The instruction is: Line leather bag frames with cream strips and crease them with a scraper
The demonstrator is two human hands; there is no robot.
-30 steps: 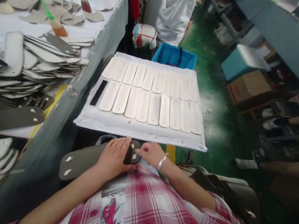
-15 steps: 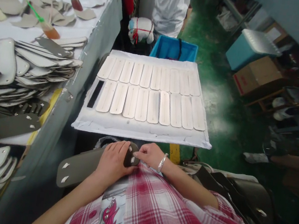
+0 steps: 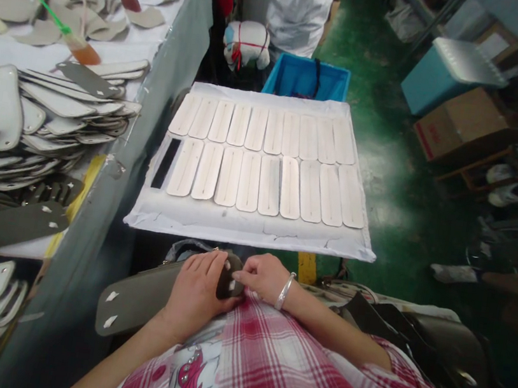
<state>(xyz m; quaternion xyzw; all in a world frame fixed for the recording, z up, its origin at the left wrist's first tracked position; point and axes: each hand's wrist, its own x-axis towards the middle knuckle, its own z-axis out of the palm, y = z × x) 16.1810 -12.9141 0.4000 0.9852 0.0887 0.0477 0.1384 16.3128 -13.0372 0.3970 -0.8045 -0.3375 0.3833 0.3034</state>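
Left hand (image 3: 194, 291), right hand (image 3: 267, 277) and panel (image 3: 141, 293) have edged away from the board (image 3: 254, 227).

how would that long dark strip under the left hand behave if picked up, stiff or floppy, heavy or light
The dark strip is probably fairly stiff: its end past the left hand shows no clear sag, though support beneath is hidden. It looks flat and slim, so likely light for its size. Its broad, flat shape should make it unlikely to roll.
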